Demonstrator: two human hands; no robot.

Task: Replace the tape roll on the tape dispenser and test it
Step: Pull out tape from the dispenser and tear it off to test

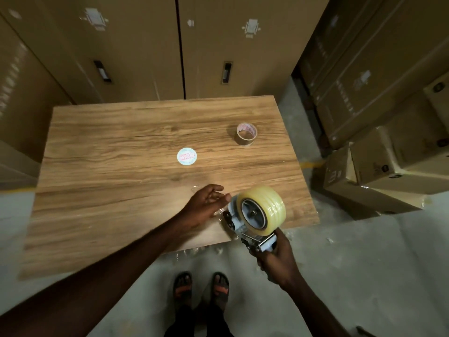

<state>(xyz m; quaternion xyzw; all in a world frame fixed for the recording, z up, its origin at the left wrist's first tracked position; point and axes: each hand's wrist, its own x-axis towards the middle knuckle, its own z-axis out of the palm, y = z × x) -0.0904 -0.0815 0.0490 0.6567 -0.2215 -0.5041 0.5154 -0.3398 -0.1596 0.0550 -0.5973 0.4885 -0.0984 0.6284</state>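
My right hand (279, 261) grips the handle of a white tape dispenser (245, 229), held over the wooden table's near right corner. A full roll of clear yellowish tape (272, 207) sits on the dispenser's hub. My left hand (206, 203) reaches to the dispenser's front end, fingers pinched at a clear tape strip there; the strip itself is hard to make out. An empty brown cardboard core (246, 133) stands on the table at the far right. A round paper label (186, 156) lies flat near the table's middle.
The wooden table (109, 178) stands on a grey floor. Tall cardboard boxes (145, 45) line the wall behind it, and more boxes (388, 154) are stacked at the right. Bits of clear tape lie on the floor near my sandalled feet (201, 288).
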